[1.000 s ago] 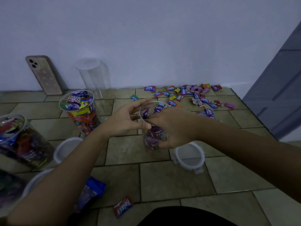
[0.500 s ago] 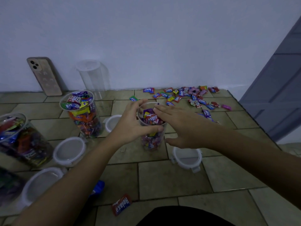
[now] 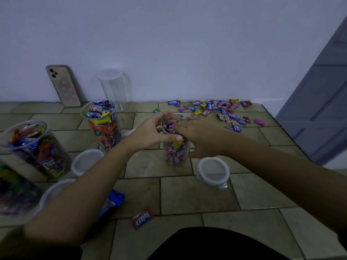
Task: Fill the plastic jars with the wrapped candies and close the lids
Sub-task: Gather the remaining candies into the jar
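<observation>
A clear plastic jar (image 3: 175, 152) stands upright on the tiled floor, filled with wrapped candies nearly to its rim. My left hand (image 3: 150, 133) is wrapped around its upper part. My right hand (image 3: 199, 136) lies flat over the mouth, its fingers resting on the top candies. A white clip lid (image 3: 213, 171) lies just right of the jar. More wrapped candies (image 3: 212, 108) are scattered by the wall at the back right. One red candy (image 3: 142, 218) lies alone near me.
Two full open jars (image 3: 102, 122) (image 3: 35, 147) stand to the left, with loose lids (image 3: 86, 161) beside them. An empty clear jar (image 3: 115, 89) and a phone (image 3: 63, 85) lean at the wall. A blue bag (image 3: 112, 201) lies under my left forearm. A door is on the right.
My right hand has come off the jar's side and moved over its mouth, flat on the candies. My left hand has closed around the jar's upper part.
</observation>
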